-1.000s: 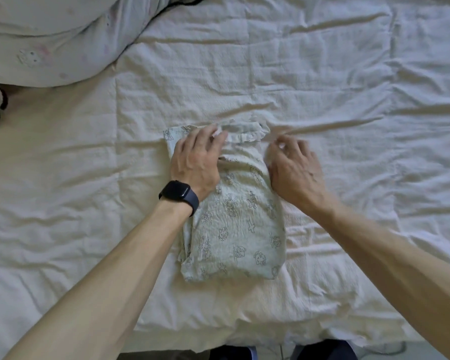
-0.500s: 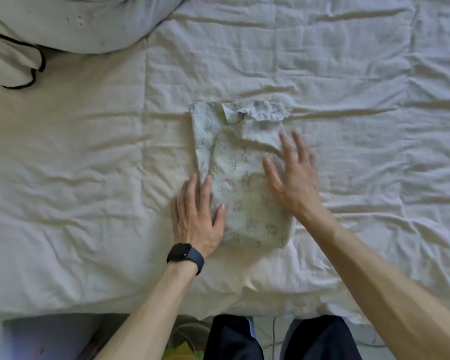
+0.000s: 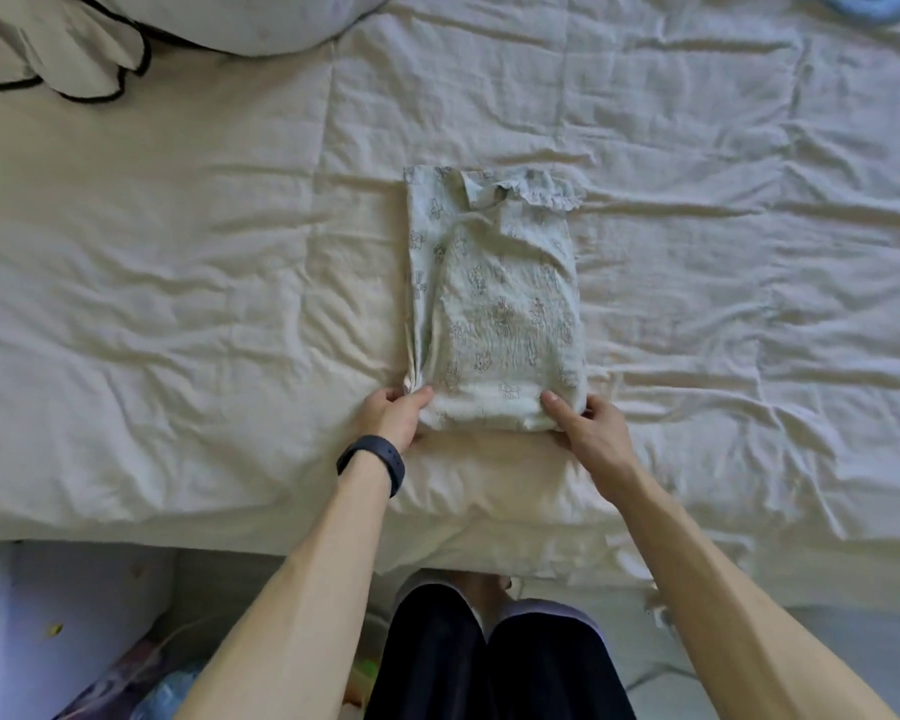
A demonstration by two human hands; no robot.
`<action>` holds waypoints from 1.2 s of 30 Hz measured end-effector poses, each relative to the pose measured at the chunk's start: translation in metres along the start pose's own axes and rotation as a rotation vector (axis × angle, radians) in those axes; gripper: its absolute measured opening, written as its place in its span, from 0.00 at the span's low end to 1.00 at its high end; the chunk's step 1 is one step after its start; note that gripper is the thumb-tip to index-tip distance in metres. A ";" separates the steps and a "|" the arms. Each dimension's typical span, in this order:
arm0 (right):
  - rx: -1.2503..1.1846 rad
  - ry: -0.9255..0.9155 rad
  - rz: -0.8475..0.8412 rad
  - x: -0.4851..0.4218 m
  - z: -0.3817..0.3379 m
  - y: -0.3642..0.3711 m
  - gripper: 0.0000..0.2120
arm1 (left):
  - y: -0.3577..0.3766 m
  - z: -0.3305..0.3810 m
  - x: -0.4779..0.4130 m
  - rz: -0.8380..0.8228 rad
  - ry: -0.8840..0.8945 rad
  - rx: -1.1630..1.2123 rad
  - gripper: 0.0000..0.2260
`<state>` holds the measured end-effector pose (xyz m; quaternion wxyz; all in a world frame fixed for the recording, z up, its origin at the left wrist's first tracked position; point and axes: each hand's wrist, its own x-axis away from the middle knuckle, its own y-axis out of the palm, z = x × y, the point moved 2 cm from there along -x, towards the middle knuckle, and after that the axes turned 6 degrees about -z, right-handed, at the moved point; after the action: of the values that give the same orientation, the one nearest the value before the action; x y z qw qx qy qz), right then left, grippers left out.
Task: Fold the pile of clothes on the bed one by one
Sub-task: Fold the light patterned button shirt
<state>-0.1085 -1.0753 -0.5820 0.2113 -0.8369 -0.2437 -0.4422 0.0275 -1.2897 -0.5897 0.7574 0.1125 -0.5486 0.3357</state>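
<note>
Gripping the near end of the pale green printed cotton garment (image 3: 500, 304), the two hands sit at its two closest corners. The garment lies in the middle of the cream quilted bed cover (image 3: 178, 304), folded into a narrow oblong. Its long axis runs straight away from the person, with the near short edge at the hands and the frilled far end (image 3: 546, 192) well beyond them. Everything left to fold therefore lies ahead of the grip, not to either side.

The left hand (image 3: 393, 415), with a dark band watch (image 3: 372, 462) on its wrist, pinches the near left corner, thumb on top of the bunched cloth. The right hand (image 3: 591, 431) pinches the near right corner the same way, thumb pressed on the upper layer and fingers hidden below. Both hands are equally near, the forearms reach forward and converge slightly, and the wrists are low by the bed edge.

The likely next move is to carry this near edge up and forward onto the far end, halving the length. The hands would need to travel together, or the oblong may skew.
</note>
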 end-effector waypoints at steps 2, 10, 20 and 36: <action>-0.022 -0.011 -0.002 0.002 0.000 -0.005 0.13 | 0.002 -0.007 0.004 0.024 0.048 0.084 0.15; 0.052 -0.009 0.209 0.051 0.047 -0.029 0.15 | 0.026 -0.063 0.071 0.042 0.146 -0.033 0.19; 0.034 -0.192 0.441 0.062 0.056 -0.157 0.31 | 0.166 -0.125 0.154 -0.515 -0.194 -0.446 0.14; 0.917 -0.320 0.670 0.006 0.106 -0.092 0.33 | 0.176 0.022 0.007 -0.135 1.135 -1.844 0.33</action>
<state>-0.0930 -0.9407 -0.6198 0.6404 -0.7478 -0.1613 -0.0689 -0.0991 -1.1666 -0.6105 0.7105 -0.6417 -0.1521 -0.2454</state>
